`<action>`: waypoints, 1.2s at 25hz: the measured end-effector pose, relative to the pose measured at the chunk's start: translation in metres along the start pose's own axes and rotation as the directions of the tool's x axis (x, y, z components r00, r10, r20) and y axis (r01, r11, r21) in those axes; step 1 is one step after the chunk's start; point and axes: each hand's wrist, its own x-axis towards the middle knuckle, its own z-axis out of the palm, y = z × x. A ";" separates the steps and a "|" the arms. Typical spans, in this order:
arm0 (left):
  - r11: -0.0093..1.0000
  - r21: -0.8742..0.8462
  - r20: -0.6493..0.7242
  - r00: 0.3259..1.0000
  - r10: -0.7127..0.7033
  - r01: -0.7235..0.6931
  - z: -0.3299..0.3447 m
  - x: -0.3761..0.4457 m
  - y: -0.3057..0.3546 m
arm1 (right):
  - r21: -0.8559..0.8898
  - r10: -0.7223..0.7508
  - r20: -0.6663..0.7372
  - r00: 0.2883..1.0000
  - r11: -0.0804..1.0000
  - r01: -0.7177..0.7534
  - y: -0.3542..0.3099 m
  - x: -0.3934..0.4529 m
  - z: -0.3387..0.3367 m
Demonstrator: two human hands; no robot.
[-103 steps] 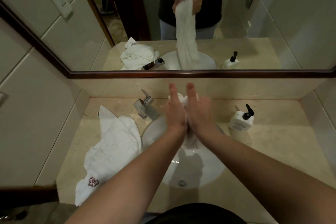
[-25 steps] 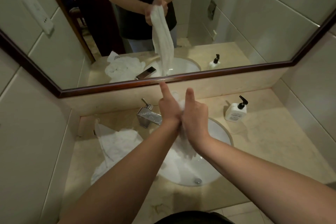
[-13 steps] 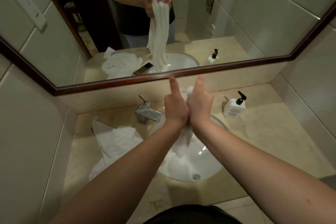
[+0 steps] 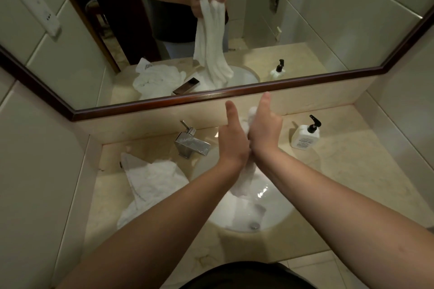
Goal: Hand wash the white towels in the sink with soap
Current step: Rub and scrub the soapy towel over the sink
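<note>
While hands (image 4: pixel 250 138) grip towel (image 4: pixel 244 180), spare towel (image 4: pixel 152 183) beside faucet (image 4: pixel 191 144).

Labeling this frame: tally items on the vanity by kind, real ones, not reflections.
White towels: 2, one held over the sink, one on the counter
Soap bottle: 1
Faucet: 1
Total: 4

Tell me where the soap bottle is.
The soap bottle stands on the counter right of the sink, near the back wall below the mirror.
</note>
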 end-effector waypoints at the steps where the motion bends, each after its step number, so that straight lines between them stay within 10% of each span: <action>1: 1.000 -0.018 -0.020 1.000 0.004 -0.004 -0.001 0.001 0.001 | 0.060 -0.016 0.021 1.000 0.998 0.015 0.001 -0.005 0.003; 18: 0.979 -0.162 -0.057 0.989 -0.135 0.124 0.012 0.007 0.001 | 0.230 0.046 0.089 0.995 0.971 -0.065 0.020 0.001 -0.003; 23: 0.986 0.041 0.132 0.977 -0.167 0.163 0.020 0.002 -0.027 | 0.179 0.200 0.079 0.977 0.961 -0.211 0.045 0.033 -0.010; 30: 0.868 0.262 -0.073 0.905 -0.418 0.422 -0.009 0.022 -0.067 | -0.143 0.366 0.259 0.894 0.930 -0.339 0.121 0.053 -0.031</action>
